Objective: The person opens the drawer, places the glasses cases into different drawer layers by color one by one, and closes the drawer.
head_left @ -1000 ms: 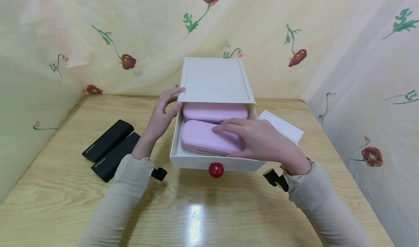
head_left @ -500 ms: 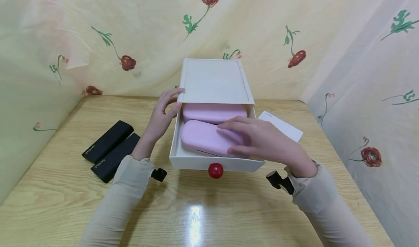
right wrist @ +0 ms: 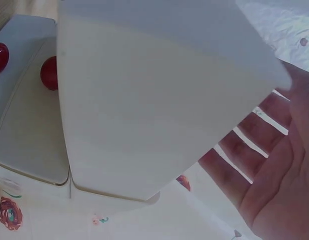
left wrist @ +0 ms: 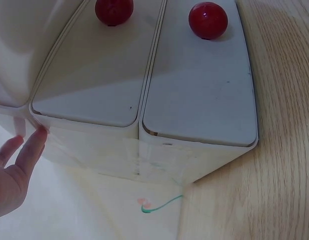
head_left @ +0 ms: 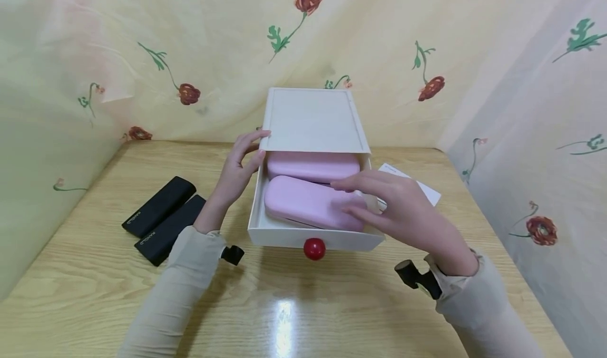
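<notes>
A white drawer cabinet (head_left: pixel 313 121) has its top drawer (head_left: pixel 280 236) pulled out, with a round red knob (head_left: pixel 314 249) on the front. Two pink glasses-case-like boxes lie in it: the front pink case (head_left: pixel 303 202) slants slightly, and the rear pink case (head_left: pixel 313 165) is partly under the cabinet top. My left hand (head_left: pixel 237 171) rests its fingertips against the cabinet's left side and top edge. Over the drawer's right end hovers my right hand (head_left: pixel 398 205), fingers spread loosely, hiding the front case's right end. In the right wrist view, the right hand (right wrist: pixel 274 175) grips nothing.
Two black oblong cases (head_left: pixel 158 206) lie side by side on the wooden table (head_left: pixel 237 305), left of the cabinet. A white flat box (head_left: pixel 429 192) lies to its right, partly hidden. Lower drawers (left wrist: pixel 199 90) with red knobs show below. Flowered cloth hangs behind and on both sides.
My right hand has drawn back to the right and loosened from the front pink case, uncovering more of it. The case sits slightly farther right. The left hand keeps its place.
</notes>
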### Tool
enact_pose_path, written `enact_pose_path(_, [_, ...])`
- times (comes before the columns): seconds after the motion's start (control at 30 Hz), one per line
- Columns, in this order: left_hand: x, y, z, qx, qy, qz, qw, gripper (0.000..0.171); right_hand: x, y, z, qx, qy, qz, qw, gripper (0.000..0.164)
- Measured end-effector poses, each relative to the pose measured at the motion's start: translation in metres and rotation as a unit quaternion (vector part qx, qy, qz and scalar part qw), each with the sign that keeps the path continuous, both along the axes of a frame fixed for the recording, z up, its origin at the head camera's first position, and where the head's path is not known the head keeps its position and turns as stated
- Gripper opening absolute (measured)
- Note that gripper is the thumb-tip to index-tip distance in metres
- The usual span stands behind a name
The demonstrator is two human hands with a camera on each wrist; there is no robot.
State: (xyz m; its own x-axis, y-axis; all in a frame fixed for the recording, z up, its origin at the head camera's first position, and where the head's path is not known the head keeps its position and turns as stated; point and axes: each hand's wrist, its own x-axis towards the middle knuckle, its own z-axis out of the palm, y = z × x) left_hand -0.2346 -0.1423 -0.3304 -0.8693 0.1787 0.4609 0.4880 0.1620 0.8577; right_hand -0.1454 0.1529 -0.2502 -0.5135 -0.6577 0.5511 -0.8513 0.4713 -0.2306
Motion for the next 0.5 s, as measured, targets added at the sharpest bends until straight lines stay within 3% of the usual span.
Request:
enact_pose_path(0.2, [0.0,-0.001,0.0,0.0,-0.002,0.001,1.0,0.042,0.009,-0.002,-0.001,-0.029,0.011,0.047,0.998,0.027])
enact_pose_path(0.33, [-0.001,-0.001,-0.001,0.0,0.002,0.001,1.0,0.043,0.015,-0.003,-0.002,-0.03,0.013,0.051,0.998,0.037])
enact_pose_path(0.5, [0.0,-0.001,-0.001,-0.004,0.006,0.002,1.0,0.043,0.023,-0.005,-0.002,-0.034,0.031,0.054,0.997,0.036])
